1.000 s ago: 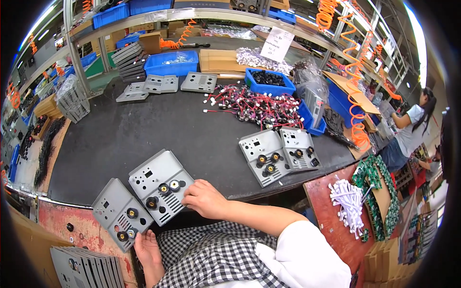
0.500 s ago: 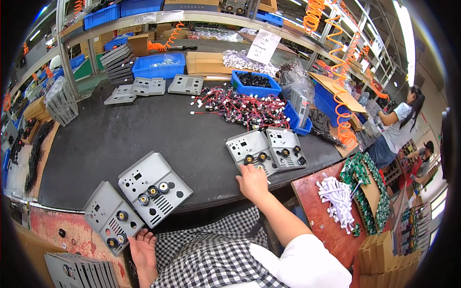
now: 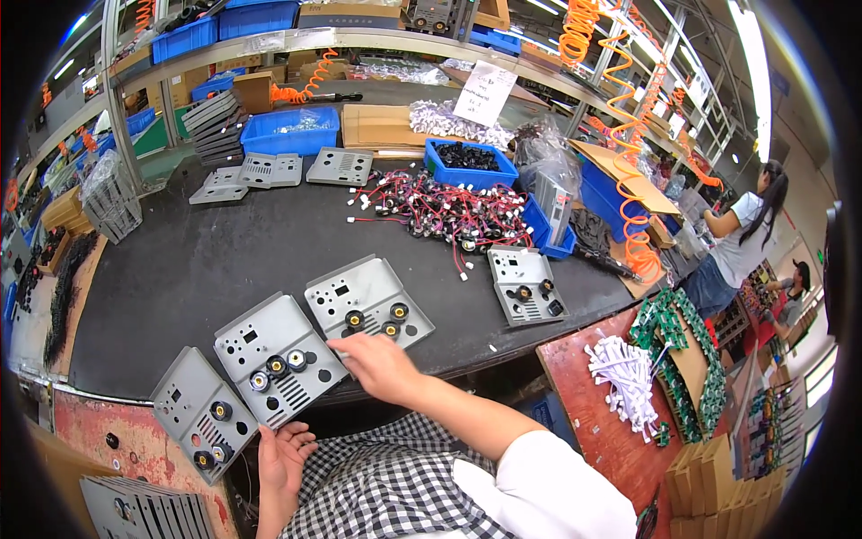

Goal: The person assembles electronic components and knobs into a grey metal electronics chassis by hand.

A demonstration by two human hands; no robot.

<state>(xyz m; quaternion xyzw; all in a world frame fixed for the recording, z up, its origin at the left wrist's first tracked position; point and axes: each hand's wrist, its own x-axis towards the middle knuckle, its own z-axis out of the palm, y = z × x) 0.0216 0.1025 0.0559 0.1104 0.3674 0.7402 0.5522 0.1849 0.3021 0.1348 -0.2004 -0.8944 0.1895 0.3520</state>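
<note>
Glaring overhead tube (image 3: 761, 81), dark fisheye-bent edges

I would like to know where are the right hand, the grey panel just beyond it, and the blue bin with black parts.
Right hand (image 3: 381, 366): head view, back of hand.
Grey panel (image 3: 371, 296): head view, perforated face.
Blue bin (image 3: 469, 177): head view, near wall.

I see 3 grey slotted panels (image 3: 274, 346) slanted side by side at bench's (image 3: 206, 242) near edge, 3 black-rimmed fittings (image 3: 296, 360) each.
</note>
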